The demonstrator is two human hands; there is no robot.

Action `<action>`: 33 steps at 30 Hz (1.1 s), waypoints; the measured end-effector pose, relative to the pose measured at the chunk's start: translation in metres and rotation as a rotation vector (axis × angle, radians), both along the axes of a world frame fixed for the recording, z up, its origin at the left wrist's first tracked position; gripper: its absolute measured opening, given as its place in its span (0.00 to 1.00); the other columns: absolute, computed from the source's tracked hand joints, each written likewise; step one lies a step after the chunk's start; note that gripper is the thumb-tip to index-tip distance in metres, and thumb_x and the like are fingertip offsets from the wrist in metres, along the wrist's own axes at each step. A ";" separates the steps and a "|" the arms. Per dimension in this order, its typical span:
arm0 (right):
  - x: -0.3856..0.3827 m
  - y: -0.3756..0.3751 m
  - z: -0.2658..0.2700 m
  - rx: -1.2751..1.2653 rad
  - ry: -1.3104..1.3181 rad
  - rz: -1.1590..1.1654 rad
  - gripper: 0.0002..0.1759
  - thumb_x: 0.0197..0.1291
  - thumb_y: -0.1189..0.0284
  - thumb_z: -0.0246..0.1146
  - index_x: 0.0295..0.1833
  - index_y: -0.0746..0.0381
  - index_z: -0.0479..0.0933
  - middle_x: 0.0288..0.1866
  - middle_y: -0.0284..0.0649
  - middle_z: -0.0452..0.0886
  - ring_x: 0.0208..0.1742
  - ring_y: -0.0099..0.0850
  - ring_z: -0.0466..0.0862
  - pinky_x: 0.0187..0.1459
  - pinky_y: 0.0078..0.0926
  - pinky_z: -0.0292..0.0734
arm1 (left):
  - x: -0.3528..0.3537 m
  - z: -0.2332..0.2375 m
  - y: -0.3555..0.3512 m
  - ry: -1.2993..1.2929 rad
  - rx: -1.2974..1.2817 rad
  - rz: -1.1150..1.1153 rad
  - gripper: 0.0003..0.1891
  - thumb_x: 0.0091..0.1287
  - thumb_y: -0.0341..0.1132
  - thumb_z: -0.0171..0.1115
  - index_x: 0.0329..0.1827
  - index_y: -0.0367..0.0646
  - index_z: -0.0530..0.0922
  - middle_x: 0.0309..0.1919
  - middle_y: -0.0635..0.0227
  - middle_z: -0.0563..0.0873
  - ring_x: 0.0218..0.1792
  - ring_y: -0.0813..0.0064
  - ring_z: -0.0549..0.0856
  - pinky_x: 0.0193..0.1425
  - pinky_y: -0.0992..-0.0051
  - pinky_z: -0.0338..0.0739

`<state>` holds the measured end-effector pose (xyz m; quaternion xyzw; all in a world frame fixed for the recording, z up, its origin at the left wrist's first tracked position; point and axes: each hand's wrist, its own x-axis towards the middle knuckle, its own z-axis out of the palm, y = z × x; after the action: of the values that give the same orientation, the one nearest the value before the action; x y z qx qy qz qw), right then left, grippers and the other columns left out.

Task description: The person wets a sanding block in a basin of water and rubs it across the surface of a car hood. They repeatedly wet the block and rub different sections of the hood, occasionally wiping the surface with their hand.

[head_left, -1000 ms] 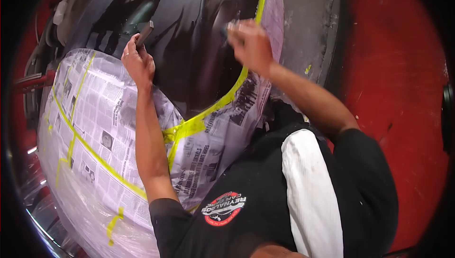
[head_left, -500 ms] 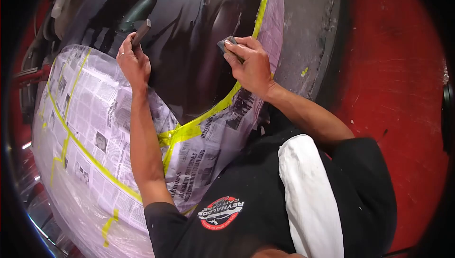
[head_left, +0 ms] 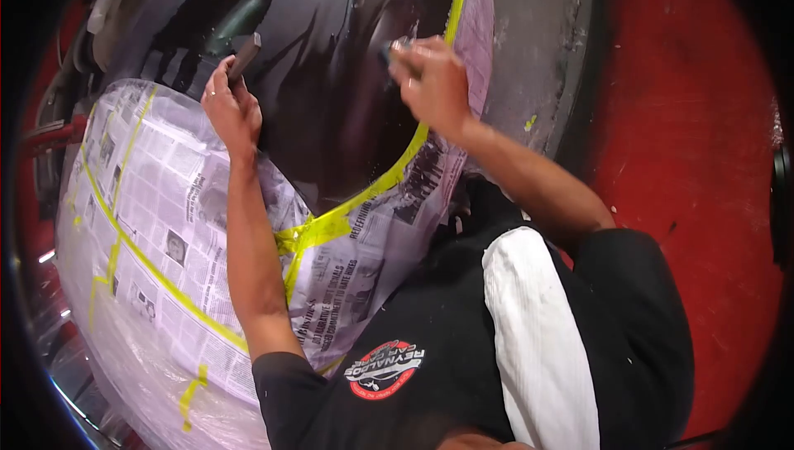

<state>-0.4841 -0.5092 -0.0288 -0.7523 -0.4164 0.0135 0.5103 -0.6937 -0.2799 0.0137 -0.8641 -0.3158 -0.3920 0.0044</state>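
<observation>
A glossy black car panel (head_left: 331, 94) lies in front of me, bordered by yellow masking tape (head_left: 376, 191) and newspaper sheets (head_left: 178, 193). My left hand (head_left: 231, 115) grips a narrow grey-brown rectangular block (head_left: 246, 56), held upright over the panel's left side. Over the right part of the panel, near the taped edge, my right hand (head_left: 437, 90) is smeared by motion. Pinched in its fingertips is a small grey piece of folded sandpaper (head_left: 387, 54), mostly covered by the fingers.
Clear plastic sheeting (head_left: 157, 375) covers the car at lower left, held with yellow tape. A scuffed dark grey surface (head_left: 538, 61) runs along the right of the panel, beside a red floor (head_left: 686, 160). A white towel (head_left: 542, 334) hangs over my shoulder.
My right hand has moved up the panel, away from my body, with the sandpaper in it. The left hand and its block stay almost where they were.
</observation>
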 end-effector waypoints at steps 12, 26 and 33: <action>0.009 -0.006 -0.006 0.045 -0.197 0.157 0.14 0.57 0.75 0.72 0.51 0.58 0.89 0.50 0.46 0.90 0.58 0.44 0.87 0.58 0.39 0.82 | -0.004 -0.006 -0.006 0.057 -0.050 0.053 0.12 0.74 0.27 0.60 0.58 0.42 0.83 0.49 0.54 0.90 0.51 0.49 0.87 0.59 0.58 0.79; 0.000 -0.020 -0.007 0.142 -0.274 0.270 0.12 0.59 0.76 0.68 0.48 0.58 0.90 0.53 0.45 0.90 0.58 0.46 0.87 0.59 0.41 0.79 | -0.003 -0.004 -0.006 0.030 -0.075 0.070 0.12 0.74 0.27 0.60 0.58 0.41 0.83 0.49 0.53 0.89 0.51 0.48 0.87 0.59 0.57 0.78; 0.010 -0.005 -0.004 0.137 -0.125 0.140 0.14 0.57 0.79 0.70 0.49 0.58 0.90 0.54 0.49 0.89 0.56 0.47 0.87 0.59 0.42 0.80 | -0.004 -0.001 -0.003 0.029 0.022 -0.001 0.14 0.76 0.26 0.60 0.61 0.41 0.82 0.48 0.52 0.89 0.49 0.49 0.88 0.56 0.59 0.80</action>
<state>-0.4744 -0.5140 -0.0324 -0.6840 -0.4990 -0.0261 0.5315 -0.6975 -0.2830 0.0123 -0.8696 -0.3111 -0.3830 0.0185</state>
